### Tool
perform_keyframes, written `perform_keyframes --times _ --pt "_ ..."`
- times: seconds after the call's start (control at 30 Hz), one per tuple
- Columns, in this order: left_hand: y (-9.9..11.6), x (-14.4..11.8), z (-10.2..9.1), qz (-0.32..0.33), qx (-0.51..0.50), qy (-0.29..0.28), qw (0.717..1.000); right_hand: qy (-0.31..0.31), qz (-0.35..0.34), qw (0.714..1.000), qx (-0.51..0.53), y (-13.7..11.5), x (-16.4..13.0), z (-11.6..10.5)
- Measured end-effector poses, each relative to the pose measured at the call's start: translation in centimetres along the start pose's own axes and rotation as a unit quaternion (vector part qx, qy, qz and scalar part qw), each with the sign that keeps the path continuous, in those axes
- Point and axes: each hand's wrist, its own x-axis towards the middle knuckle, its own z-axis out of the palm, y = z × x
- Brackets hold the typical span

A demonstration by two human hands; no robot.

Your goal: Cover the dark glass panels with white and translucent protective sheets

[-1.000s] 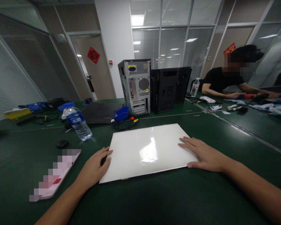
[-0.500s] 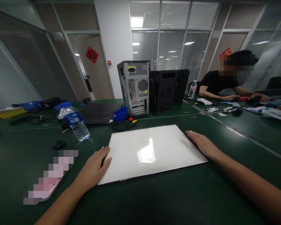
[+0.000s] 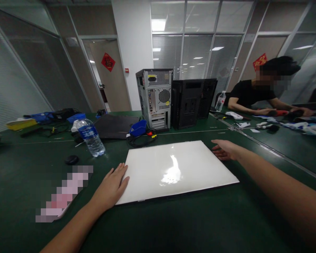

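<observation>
A glossy white rectangular panel point(image 3: 150, 172) with a thin dark edge lies flat on the green tabletop point(image 3: 173, 228) in front of me. Light glares off its middle. My left hand point(image 3: 114, 182) rests at the panel's left edge, open, with its thumb and fingertips touching the border. Beside the far right edge is my right hand point(image 3: 225, 150), open with its fingers stretched toward the panel; whether the fingertips touch it I cannot tell. Neither hand grips anything.
A water bottle point(image 3: 92, 138), a black mouse-like object point(image 3: 72, 160) and a blurred pink item point(image 3: 67, 193) lie to the left. Behind the panel are a blue tool point(image 3: 138, 128) with cables, a computer tower point(image 3: 158, 102) and a black case point(image 3: 186, 105). Another person point(image 3: 244, 95) works at the right.
My right hand has shifted off the panel's right edge and turned, its fingers now more visible. The left hand stays at the left edge. The whole view has swung slightly left.
</observation>
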Motion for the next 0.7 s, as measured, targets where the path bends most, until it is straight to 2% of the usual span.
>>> perform_keyframes --times 0.13,0.27,0.37,0.5,0.63,0.7 --pt "0.3 0.0 -0.3 -0.002 0.005 -0.013 1.0 -0.01 0.012 0.999 -0.028 -0.4 1.2 0.4" --pt "0.4 0.0 -0.6 -0.008 0.01 -0.028 1.0 -0.018 -0.024 1.0 -0.007 0.2 1.4 1.0" --pt "0.3 0.0 -0.5 -0.003 0.004 -0.018 1.0 -0.059 -0.042 0.997 0.034 1.3 0.4 0.9" --pt "0.3 -0.1 -0.6 -0.001 -0.024 -0.004 1.0 -0.11 -0.051 0.989 0.083 3.4 -2.9 0.3" --pt "0.4 -0.2 -1.1 -0.02 -0.098 -0.012 0.995 -0.087 -0.059 0.988 0.117 6.3 -6.4 -0.9" --pt "0.3 -0.2 -1.3 -0.038 -0.13 -0.008 0.991 -0.016 -0.057 0.992 0.116 8.4 -7.5 -2.6"
